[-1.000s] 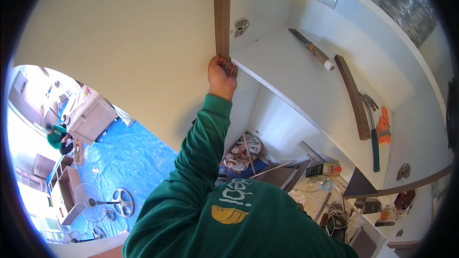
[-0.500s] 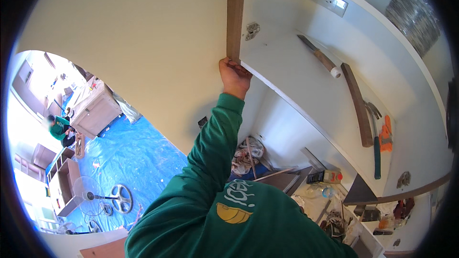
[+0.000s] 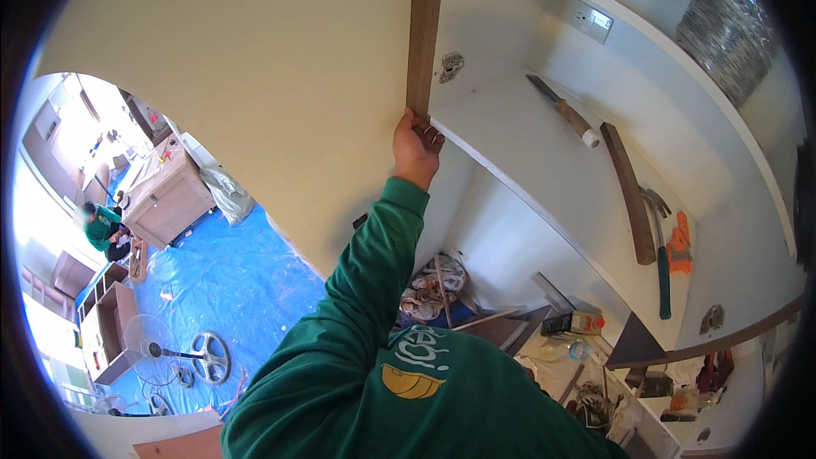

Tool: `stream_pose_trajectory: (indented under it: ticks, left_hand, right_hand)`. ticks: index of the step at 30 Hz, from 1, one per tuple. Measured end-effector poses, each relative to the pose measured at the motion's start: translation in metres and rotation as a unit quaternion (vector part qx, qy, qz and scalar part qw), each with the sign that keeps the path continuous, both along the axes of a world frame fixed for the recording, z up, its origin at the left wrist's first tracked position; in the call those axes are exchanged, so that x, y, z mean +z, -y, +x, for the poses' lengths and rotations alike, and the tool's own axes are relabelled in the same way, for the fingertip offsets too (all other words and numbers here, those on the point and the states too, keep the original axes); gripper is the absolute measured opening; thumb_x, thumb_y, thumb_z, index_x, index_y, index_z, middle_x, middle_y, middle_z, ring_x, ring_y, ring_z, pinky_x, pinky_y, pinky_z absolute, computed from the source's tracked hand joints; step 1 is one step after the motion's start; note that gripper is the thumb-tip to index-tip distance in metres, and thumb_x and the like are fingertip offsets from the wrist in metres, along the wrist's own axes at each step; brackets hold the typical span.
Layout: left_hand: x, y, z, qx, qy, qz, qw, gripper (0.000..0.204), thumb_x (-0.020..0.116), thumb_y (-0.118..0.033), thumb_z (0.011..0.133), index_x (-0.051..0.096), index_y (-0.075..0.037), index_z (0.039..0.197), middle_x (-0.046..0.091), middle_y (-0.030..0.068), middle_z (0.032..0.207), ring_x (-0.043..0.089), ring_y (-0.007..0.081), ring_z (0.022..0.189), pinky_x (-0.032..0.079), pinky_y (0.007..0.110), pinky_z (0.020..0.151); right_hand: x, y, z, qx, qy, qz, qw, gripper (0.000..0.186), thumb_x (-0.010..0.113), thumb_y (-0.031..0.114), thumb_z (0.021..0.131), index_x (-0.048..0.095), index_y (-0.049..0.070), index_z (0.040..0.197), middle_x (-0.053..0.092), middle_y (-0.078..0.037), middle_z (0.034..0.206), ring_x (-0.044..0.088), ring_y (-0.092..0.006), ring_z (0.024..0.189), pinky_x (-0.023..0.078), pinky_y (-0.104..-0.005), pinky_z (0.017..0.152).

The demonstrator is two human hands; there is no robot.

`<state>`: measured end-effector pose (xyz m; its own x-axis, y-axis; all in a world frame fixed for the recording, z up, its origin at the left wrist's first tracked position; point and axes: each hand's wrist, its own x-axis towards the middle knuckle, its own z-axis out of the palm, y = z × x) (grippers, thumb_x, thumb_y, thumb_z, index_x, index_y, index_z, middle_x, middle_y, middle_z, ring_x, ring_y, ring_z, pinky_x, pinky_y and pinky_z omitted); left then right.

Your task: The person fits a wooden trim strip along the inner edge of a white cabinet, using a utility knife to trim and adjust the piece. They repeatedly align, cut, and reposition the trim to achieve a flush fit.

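Note:
My left hand (image 3: pixel 416 151) reaches up to the lower end of a long brown wood strip (image 3: pixel 424 30). The strip stands upright along the front edge of the white cabinet side. My thumb lies against the strip's end and the other fingers curl in beside the shelf's corner. The palm is turned toward me. Just right of the strip, a metal hinge (image 3: pixel 450 67) is fixed to the inner cabinet wall. My right hand is out of view.
On the white shelf (image 3: pixel 544 170) lie a chisel (image 3: pixel 563 110), a brown wood piece (image 3: pixel 629 191), a hammer (image 3: pixel 663 263) and an orange glove (image 3: pixel 679 245). Below are rags (image 3: pixel 433 289) and clutter. At left, a fan (image 3: pixel 157 348) stands on blue sheeting (image 3: pixel 246 280); another person (image 3: pixel 102 229) crouches beyond.
My thumb has come up onto the strip's lower end, and the fingers have shifted at the shelf corner. The view has moved slightly.

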<state>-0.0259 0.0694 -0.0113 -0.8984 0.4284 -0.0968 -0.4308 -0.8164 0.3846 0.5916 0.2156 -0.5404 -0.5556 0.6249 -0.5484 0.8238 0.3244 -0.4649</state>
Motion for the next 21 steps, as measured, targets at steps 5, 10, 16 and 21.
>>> stream_pose_trajectory:
  ticks: [5,10,16,21]
  left_hand:
    - [-0.002,-0.001,0.003,0.008,-0.015,-0.034,0.999,0.025,0.053,-0.036,0.099,0.052,-0.015,0.085,0.053,0.0007,0.081,0.053,0.0198,0.079,0.041,0.038,0.073]
    - [-0.008,0.011,0.017,-0.008,-0.055,-0.076,0.996,0.018,0.051,-0.028,0.1,0.055,-0.012,0.095,0.059,0.0028,0.087,0.057,0.0187,0.08,0.045,0.037,0.073]
    - [0.002,0.018,0.04,-0.021,-0.073,-0.107,0.991,0.013,0.053,-0.022,0.098,0.059,-0.011,0.097,0.061,0.0032,0.091,0.058,0.019,0.085,0.046,0.035,0.077]
    - [-0.004,0.025,0.034,-0.031,-0.077,-0.097,0.992,0.011,0.056,-0.02,0.094,0.06,-0.01,0.098,0.062,0.0032,0.089,0.058,0.0186,0.085,0.046,0.035,0.078]
  right_hand:
    - [0.024,0.011,0.005,-0.035,0.016,-0.004,0.999,0.057,0.067,0.053,0.077,0.073,-0.002,0.09,0.071,-0.021,0.086,0.069,-0.0352,0.082,0.052,-0.0454,0.076]
    - [0.046,0.018,0.007,-0.054,0.029,-0.01,0.998,0.056,0.067,0.053,0.077,0.073,-0.001,0.09,0.071,-0.022,0.088,0.069,-0.036,0.083,0.052,-0.0458,0.077]
    - [0.047,0.019,0.02,-0.062,0.042,-0.006,0.997,0.056,0.066,0.053,0.078,0.074,-0.001,0.09,0.071,-0.023,0.09,0.069,-0.037,0.085,0.052,-0.0462,0.079]
    - [0.031,0.012,0.032,-0.053,0.046,-0.002,0.998,0.055,0.065,0.053,0.079,0.074,0.0,0.091,0.071,-0.023,0.092,0.069,-0.0379,0.086,0.052,-0.0465,0.08]
